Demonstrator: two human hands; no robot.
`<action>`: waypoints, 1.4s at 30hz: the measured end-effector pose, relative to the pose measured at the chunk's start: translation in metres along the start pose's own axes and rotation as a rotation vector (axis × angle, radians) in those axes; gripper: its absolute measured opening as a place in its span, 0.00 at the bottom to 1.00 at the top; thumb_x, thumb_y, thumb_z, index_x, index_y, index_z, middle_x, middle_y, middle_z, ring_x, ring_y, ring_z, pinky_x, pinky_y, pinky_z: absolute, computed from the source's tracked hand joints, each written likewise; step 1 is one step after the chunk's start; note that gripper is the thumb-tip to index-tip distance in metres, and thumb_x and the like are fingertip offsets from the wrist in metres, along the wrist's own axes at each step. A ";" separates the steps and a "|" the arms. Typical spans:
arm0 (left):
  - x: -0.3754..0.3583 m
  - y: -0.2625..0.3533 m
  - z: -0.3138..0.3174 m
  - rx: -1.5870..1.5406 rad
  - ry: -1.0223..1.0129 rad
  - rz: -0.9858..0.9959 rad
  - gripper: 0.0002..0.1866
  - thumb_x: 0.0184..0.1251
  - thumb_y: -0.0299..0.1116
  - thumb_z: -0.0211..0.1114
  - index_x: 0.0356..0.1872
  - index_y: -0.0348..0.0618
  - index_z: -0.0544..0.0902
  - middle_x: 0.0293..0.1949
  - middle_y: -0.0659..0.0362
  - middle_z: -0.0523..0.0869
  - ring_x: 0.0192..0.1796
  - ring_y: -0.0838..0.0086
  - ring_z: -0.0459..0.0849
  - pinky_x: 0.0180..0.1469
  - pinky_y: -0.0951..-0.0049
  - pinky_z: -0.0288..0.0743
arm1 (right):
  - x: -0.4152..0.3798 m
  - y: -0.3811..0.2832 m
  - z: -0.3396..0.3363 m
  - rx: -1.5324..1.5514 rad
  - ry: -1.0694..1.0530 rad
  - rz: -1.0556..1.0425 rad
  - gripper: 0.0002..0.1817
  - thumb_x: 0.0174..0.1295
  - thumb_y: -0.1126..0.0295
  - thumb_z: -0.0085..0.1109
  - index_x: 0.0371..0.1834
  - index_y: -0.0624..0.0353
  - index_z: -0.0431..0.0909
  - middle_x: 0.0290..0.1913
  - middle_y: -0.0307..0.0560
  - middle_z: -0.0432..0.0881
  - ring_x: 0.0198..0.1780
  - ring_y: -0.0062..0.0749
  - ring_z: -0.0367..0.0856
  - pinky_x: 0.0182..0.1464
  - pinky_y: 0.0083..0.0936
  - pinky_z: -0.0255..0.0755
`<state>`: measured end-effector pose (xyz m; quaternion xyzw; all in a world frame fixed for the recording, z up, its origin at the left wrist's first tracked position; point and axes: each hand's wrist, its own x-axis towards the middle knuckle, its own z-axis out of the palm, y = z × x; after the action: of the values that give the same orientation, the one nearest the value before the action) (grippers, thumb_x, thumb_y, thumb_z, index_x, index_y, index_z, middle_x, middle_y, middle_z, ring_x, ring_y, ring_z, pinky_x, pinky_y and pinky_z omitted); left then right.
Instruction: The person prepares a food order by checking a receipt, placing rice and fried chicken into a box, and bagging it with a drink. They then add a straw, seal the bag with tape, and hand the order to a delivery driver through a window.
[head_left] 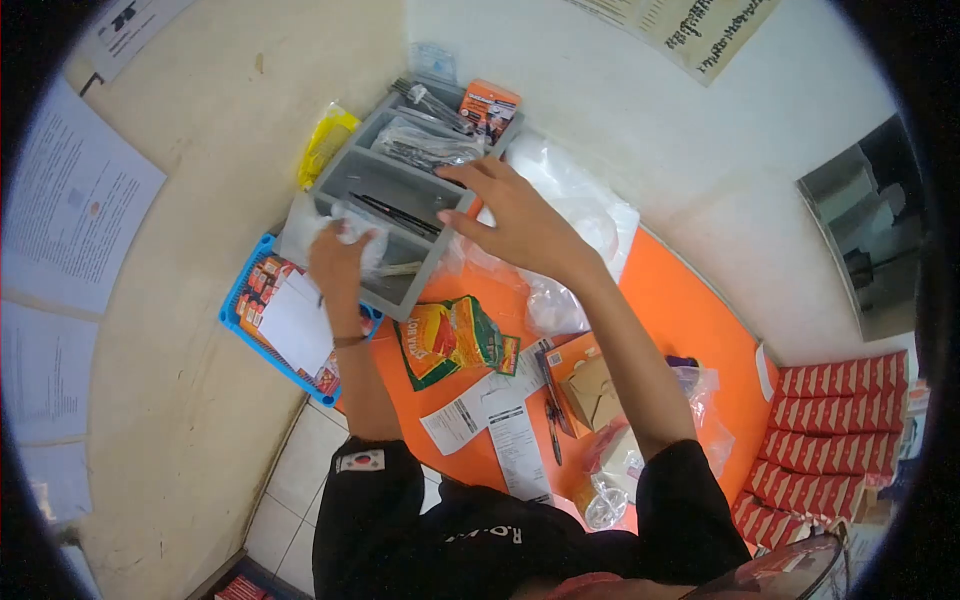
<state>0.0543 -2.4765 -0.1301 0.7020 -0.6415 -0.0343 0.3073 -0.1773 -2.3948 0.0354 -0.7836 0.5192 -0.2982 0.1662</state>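
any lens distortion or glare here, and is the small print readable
Head view: dark, rounded corners and wide-angle warping; head view: whitish highlights on the clear plastic beside the gray tray; head view: fine print on the receipts too small to read.

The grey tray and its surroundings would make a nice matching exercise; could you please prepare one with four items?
1. Left hand
2. Right hand
3. Basket
4. Crumpled packet

A. Green and yellow, on the orange table
B. At a clear plastic bag
C. Blue, holding a white sheet
D. Open, at the grey tray's edge

Pairs: 1-B, 2-D, 3-C, 4-A
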 end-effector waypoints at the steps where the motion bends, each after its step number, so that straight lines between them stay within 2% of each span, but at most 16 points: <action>1: -0.002 -0.001 -0.013 0.005 0.259 0.041 0.27 0.49 0.56 0.72 0.36 0.40 0.83 0.37 0.49 0.86 0.43 0.52 0.84 0.43 0.56 0.77 | -0.015 0.006 -0.009 -0.005 0.001 0.016 0.26 0.60 0.60 0.61 0.60 0.59 0.72 0.52 0.59 0.74 0.53 0.52 0.75 0.56 0.39 0.71; 4: 0.006 -0.026 -0.023 0.195 0.508 -0.026 0.20 0.54 0.50 0.69 0.38 0.44 0.83 0.35 0.50 0.86 0.40 0.52 0.85 0.40 0.56 0.78 | -0.060 0.014 -0.037 -0.028 -0.053 0.125 0.24 0.61 0.61 0.60 0.58 0.59 0.73 0.50 0.58 0.77 0.51 0.48 0.78 0.54 0.36 0.72; 6: 0.016 -0.054 -0.017 0.257 0.092 -0.222 0.18 0.59 0.49 0.66 0.39 0.45 0.83 0.33 0.52 0.86 0.37 0.53 0.85 0.37 0.56 0.78 | -0.082 -0.004 -0.062 0.027 -0.060 0.201 0.22 0.62 0.63 0.59 0.58 0.58 0.74 0.49 0.56 0.80 0.49 0.45 0.79 0.52 0.36 0.74; 10: 0.026 -0.072 -0.022 0.251 0.179 -0.143 0.19 0.62 0.49 0.64 0.44 0.46 0.83 0.33 0.53 0.87 0.35 0.54 0.86 0.34 0.55 0.77 | -0.121 -0.030 -0.087 0.022 -0.067 0.353 0.20 0.63 0.65 0.58 0.58 0.58 0.75 0.49 0.56 0.81 0.47 0.44 0.81 0.48 0.36 0.76; 14: 0.039 -0.050 -0.065 -0.147 0.238 -0.080 0.20 0.66 0.44 0.63 0.56 0.49 0.81 0.35 0.55 0.88 0.34 0.66 0.85 0.37 0.66 0.76 | -0.141 -0.041 -0.088 0.016 -0.036 0.326 0.19 0.62 0.68 0.59 0.56 0.59 0.76 0.46 0.54 0.83 0.42 0.41 0.84 0.44 0.32 0.78; 16: 0.037 -0.023 -0.085 -0.717 0.141 0.043 0.20 0.65 0.37 0.66 0.57 0.43 0.79 0.32 0.60 0.86 0.35 0.78 0.80 0.40 0.77 0.73 | -0.143 -0.046 -0.086 0.029 -0.018 0.344 0.18 0.62 0.68 0.59 0.56 0.59 0.77 0.45 0.54 0.83 0.41 0.40 0.85 0.44 0.30 0.79; 17: 0.033 -0.006 -0.097 -0.720 0.146 0.055 0.20 0.65 0.37 0.66 0.57 0.43 0.79 0.32 0.60 0.86 0.35 0.78 0.80 0.40 0.77 0.73 | -0.140 -0.048 -0.081 0.100 0.015 0.339 0.18 0.62 0.69 0.59 0.55 0.59 0.78 0.45 0.53 0.84 0.40 0.37 0.85 0.43 0.29 0.79; 19: 0.021 0.024 -0.118 -1.131 -0.072 -0.094 0.22 0.62 0.31 0.69 0.56 0.37 0.78 0.33 0.64 0.82 0.37 0.83 0.77 0.42 0.84 0.69 | -0.127 -0.048 -0.064 0.231 0.079 0.308 0.18 0.62 0.68 0.61 0.54 0.60 0.78 0.44 0.51 0.84 0.39 0.32 0.85 0.43 0.27 0.78; 25: -0.008 0.057 -0.110 -1.466 -0.363 -0.090 0.22 0.57 0.31 0.73 0.51 0.38 0.76 0.40 0.64 0.80 0.40 0.82 0.77 0.44 0.82 0.70 | -0.034 -0.053 0.026 0.674 0.249 0.205 0.19 0.60 0.67 0.65 0.53 0.61 0.79 0.40 0.44 0.84 0.36 0.24 0.81 0.35 0.22 0.77; 27: -0.014 0.060 -0.110 -1.527 -0.424 -0.093 0.22 0.56 0.32 0.74 0.49 0.39 0.76 0.40 0.64 0.79 0.40 0.82 0.77 0.44 0.82 0.70 | -0.019 -0.047 0.045 0.993 -0.016 0.260 0.17 0.60 0.66 0.65 0.51 0.59 0.80 0.37 0.41 0.83 0.34 0.20 0.79 0.31 0.21 0.74; 30: -0.015 0.045 -0.106 -1.519 -0.543 -0.099 0.19 0.54 0.33 0.75 0.45 0.42 0.77 0.38 0.67 0.76 0.37 0.83 0.74 0.41 0.82 0.69 | -0.020 -0.024 0.053 1.116 0.067 0.308 0.14 0.60 0.66 0.65 0.47 0.59 0.81 0.35 0.38 0.82 0.33 0.17 0.78 0.29 0.19 0.72; 34: 0.009 -0.002 -0.079 -1.118 -0.348 -0.040 0.11 0.56 0.30 0.73 0.38 0.43 0.80 0.31 0.67 0.73 0.31 0.85 0.67 0.36 0.85 0.62 | -0.042 0.007 0.015 1.085 0.307 0.444 0.09 0.63 0.66 0.61 0.41 0.59 0.78 0.37 0.39 0.81 0.33 0.22 0.81 0.30 0.19 0.73; 36: 0.040 -0.061 -0.008 -0.648 -0.272 0.272 0.06 0.61 0.32 0.66 0.36 0.42 0.82 0.36 0.56 0.86 0.40 0.70 0.84 0.43 0.70 0.75 | -0.055 0.012 -0.014 1.063 0.364 0.449 0.08 0.64 0.69 0.58 0.42 0.60 0.75 0.40 0.44 0.81 0.33 0.26 0.83 0.30 0.21 0.75; 38: 0.034 -0.065 0.019 -0.020 -0.077 0.160 0.14 0.60 0.40 0.63 0.40 0.41 0.83 0.39 0.49 0.87 0.43 0.52 0.85 0.49 0.58 0.76 | -0.071 0.010 -0.042 1.046 0.429 0.456 0.08 0.65 0.71 0.56 0.44 0.61 0.72 0.43 0.49 0.82 0.34 0.31 0.84 0.30 0.22 0.77; 40: 0.030 -0.070 0.031 0.211 -0.262 0.046 0.18 0.58 0.50 0.63 0.36 0.46 0.87 0.39 0.47 0.86 0.45 0.48 0.83 0.49 0.52 0.76 | -0.094 0.006 -0.072 1.130 0.534 0.387 0.10 0.65 0.72 0.55 0.46 0.59 0.67 0.44 0.52 0.82 0.39 0.38 0.85 0.37 0.27 0.79; 42: 0.069 -0.124 0.090 0.408 -0.392 0.303 0.27 0.58 0.60 0.59 0.37 0.45 0.87 0.44 0.44 0.85 0.50 0.51 0.83 0.55 0.56 0.75 | -0.123 -0.003 -0.104 1.101 0.621 0.394 0.11 0.65 0.73 0.54 0.47 0.60 0.66 0.45 0.52 0.82 0.43 0.43 0.85 0.42 0.31 0.79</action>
<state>0.1357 -2.5762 -0.2380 0.6258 -0.7793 0.0065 0.0326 -0.2759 -2.2762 0.0806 -0.3521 0.4483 -0.6960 0.4367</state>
